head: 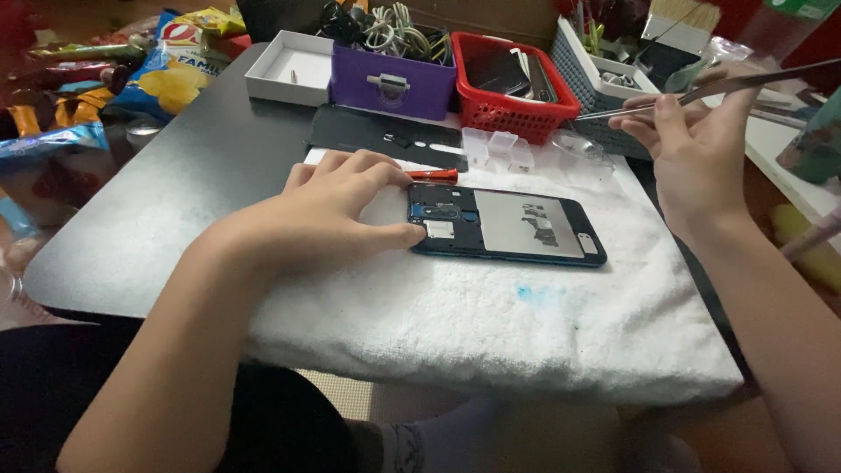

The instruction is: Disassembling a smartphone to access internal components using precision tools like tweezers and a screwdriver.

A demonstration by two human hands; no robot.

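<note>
View from above a dark table [175, 188] covered at its near right by a white towel [491, 324]. An opened smartphone [506, 226], back cover off and inner parts exposed, lies flat on the towel near the middle of the scene, long side running left to right. The left hand [337, 210] rests on the towel at the phone's left end, fingers gently curled and close together, thumb tip touching the phone's near-left corner and fingertips at its far-left edge, pinning it down. The right hand [692, 144] is raised at the far right, well apart from the phone, fingers pinched around metal tweezers [701, 92] whose tip points left over the baskets. A red-handled screwdriver [432, 175] lies on the towel just beyond the phone. Farther back stand a white open box [285, 70], a purple box of cables [392, 83], a red basket [517, 109] and a grey basket [604, 101]. Snack bags [166, 74] are piled at the far left.
</note>
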